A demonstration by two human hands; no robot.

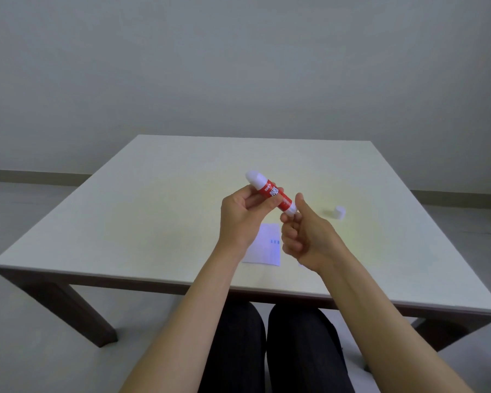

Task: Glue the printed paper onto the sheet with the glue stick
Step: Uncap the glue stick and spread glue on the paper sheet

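Glue stick (271, 192): held above the printed paper (264, 248), tilted.
Left hand (243, 212): closed around barrel, steadying.
Right hand (301, 236): pinching base knob, likely twisting glue out.
Cap (339, 213): right of paper, removed.

head cam | looks forward and down | near both hands (272, 222) | table (153, 222) fills mid-frame

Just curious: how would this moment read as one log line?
left hand holds glue stick | right hand fingers at its base | cap on table
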